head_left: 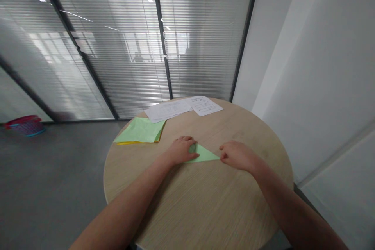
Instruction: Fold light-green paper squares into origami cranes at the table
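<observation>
A pale green sheet of paper [205, 154], folded into a pointed triangle, lies on the round wooden table [202, 199]. My left hand [183, 150] rests on its left part with the fingers stretched out and the palm down, covering that end. At the sharp right corner of the paper is my right hand [236, 155], its fingers curled closed and the fingertips right by the tip. Whether they pinch the corner or only touch it, I cannot tell.
Green and yellow sheets [142, 129] are stacked at the table's left edge. Printed white papers [172, 109] overlap along the far edge. A red and blue basket [25, 126] stands on the floor at left. Glass panels with blinds [131, 66] and a white wall [322, 66] enclose the table.
</observation>
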Tool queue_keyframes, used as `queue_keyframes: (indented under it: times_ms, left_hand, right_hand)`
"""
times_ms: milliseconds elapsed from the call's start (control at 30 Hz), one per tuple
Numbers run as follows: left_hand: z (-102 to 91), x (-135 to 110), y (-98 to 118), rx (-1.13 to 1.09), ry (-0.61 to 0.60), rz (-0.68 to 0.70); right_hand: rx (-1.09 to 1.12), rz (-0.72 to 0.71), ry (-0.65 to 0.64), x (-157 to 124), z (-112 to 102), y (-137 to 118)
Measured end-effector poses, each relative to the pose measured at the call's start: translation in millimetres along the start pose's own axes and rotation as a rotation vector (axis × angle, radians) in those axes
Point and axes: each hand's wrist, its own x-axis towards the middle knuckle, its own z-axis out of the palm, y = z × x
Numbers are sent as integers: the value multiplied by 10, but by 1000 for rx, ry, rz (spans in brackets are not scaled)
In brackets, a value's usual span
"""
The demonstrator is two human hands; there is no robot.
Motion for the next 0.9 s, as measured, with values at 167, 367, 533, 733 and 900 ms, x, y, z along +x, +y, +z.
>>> queue_keyframes:
  times_ms: [167,367,533,733,900]
  left_hand:
    - [-17,-18,9,-37,0,41]
    - [-37,-20,111,-68,-11,157]
    - [-78,-7,224,-54,-10,189]
    - [-150,-22,237,-110,-5,150]
    - [-178,-13,162,-294,9,96]
  right_hand:
    - [151,34,116,109,-16,78]
    - [305,10,122,208,70,119]
    - [324,-2,156,232,137,69]
    - [363,3,199,269,153,92]
    - [497,44,327,311,186,137]
